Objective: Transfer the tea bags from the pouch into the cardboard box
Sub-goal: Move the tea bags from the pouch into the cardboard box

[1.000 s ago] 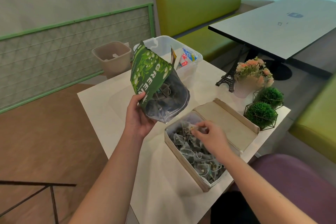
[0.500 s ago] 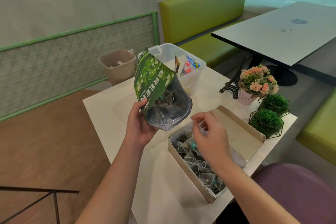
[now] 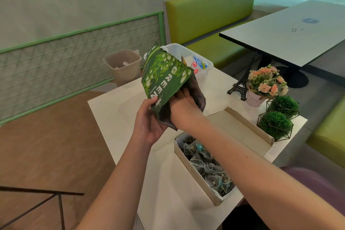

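Note:
My left hand (image 3: 147, 121) grips the lower edge of a green tea pouch (image 3: 164, 76) and holds it tilted above the white table (image 3: 119, 110), mouth toward me. My right hand (image 3: 183, 104) reaches into the pouch's open mouth; its fingers are hidden inside, so what they hold cannot be seen. Below my right forearm sits the open cardboard box (image 3: 194, 172), with several pyramid tea bags (image 3: 209, 168) in it. The box's lid flap (image 3: 248, 130) lies open to the right.
A clear plastic bin (image 3: 203, 73) with packets stands behind the pouch. A small Eiffel Tower model (image 3: 239, 87), a flower pot (image 3: 265, 86) and two green ball plants (image 3: 276, 123) line the table's right side. A waste bin (image 3: 122, 67) stands on the floor beyond.
My right hand has left the box, risen to the left and gone into the pouch's mouth. My left hand has kept its grip on the pouch.

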{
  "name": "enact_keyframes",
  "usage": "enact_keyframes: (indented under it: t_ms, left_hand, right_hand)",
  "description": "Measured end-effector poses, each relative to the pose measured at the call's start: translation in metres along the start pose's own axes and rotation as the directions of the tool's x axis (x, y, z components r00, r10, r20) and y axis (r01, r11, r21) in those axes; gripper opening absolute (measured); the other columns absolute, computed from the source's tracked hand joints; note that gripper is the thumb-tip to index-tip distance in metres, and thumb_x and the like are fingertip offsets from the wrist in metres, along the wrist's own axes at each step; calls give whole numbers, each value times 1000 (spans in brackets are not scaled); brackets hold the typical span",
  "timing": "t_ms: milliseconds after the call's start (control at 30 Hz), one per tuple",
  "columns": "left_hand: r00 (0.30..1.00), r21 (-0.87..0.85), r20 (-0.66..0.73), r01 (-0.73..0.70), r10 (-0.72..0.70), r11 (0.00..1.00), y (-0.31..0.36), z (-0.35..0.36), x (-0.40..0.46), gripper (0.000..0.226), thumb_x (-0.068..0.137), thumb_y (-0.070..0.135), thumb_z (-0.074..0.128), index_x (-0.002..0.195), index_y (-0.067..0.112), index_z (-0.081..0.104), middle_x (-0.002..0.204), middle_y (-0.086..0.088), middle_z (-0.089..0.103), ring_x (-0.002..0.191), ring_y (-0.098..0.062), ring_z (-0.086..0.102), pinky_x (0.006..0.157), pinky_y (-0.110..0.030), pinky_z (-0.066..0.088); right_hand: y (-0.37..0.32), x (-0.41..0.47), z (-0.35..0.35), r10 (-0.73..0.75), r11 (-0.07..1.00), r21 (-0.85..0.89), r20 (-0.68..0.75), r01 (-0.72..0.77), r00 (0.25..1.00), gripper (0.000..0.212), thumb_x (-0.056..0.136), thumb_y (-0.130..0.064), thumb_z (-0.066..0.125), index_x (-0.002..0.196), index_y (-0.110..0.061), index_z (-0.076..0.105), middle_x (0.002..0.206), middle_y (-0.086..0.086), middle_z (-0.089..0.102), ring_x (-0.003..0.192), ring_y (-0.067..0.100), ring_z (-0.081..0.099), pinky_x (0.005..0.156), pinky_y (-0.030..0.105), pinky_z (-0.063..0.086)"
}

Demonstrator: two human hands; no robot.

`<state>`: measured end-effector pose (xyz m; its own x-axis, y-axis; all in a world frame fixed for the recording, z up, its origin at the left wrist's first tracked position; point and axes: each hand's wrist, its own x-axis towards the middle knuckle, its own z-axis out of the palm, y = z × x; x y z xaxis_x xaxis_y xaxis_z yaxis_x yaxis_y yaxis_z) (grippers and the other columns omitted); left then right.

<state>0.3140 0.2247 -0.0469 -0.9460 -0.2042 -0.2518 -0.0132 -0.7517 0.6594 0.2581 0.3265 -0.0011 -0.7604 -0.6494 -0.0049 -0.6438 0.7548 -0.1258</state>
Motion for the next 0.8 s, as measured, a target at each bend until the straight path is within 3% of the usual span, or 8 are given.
enact_keyframes:
  t_ms: [100,200,333,467,533,633,700,800]
  left_hand:
    - [1000,-2,-3,8,-8,1000,-1,1,1,39,76,29,63,111,13,68,105,-7,70,92,-23,64,81,-36,47]
    - [1000,-6,-3,18,-18,1000,-5,1,2,33,75,28,62,104,13,70,100,-6,71,88,-22,64,78,-35,48]
    - [1000,-7,8,27,-27,1000,-7,-1,4,33,77,27,64,106,13,70,102,-7,71,88,-22,66,80,-36,51]
    - [999,-18,19,28,-27,999,-7,-5,9,40,80,27,64,116,10,67,113,-12,69,96,-26,66,92,-40,48]
    - [1000,-10,20,18,-18,1000,-5,-6,11,40,80,28,65,116,10,67,115,-12,69,96,-27,67,89,-39,51]
    - [1000,26,16,11,-12,1000,-5,-5,12,38,81,29,60,114,10,67,110,-11,72,92,-27,69,79,-36,57]
    - [1000,42,11,11,-12,999,-6,-5,13,40,83,29,59,118,10,65,114,-12,70,96,-28,68,84,-39,55]
    - [1000,30,8,8,-8,1000,-9,-8,15,43,85,27,60,125,11,62,124,-12,65,110,-31,62,103,-48,46]
  right_hand:
    - [0,-2,-3,15,998,64,28,-17,999,70,95,-22,53,155,-16,16,156,14,19,142,35,17,117,41,22]
    - [3,-7,-8,39,980,196,-6,-37,999,66,98,-21,51,155,-18,17,156,12,19,144,31,18,114,42,31]
    - [11,-16,-7,62,968,248,-71,-43,996,57,96,-16,54,150,-20,35,152,10,32,138,30,32,107,41,38]
    - [24,-20,12,53,934,355,-230,33,972,27,92,-8,58,114,-17,70,123,9,61,121,26,46,101,35,40]
    - [31,-27,19,101,874,482,-297,58,949,18,89,-8,65,102,-14,74,106,7,67,107,24,53,92,24,38]
    - [38,-43,17,230,725,687,-304,45,924,14,85,-12,72,96,-20,74,99,-2,68,92,14,58,84,25,46]
    - [42,-54,14,295,606,795,-258,28,920,16,84,-13,74,93,-26,74,96,-6,68,85,11,60,81,26,51]
    - [49,-68,10,356,434,901,-172,1,918,16,83,-13,76,92,-27,74,87,-3,70,77,13,62,72,21,51]
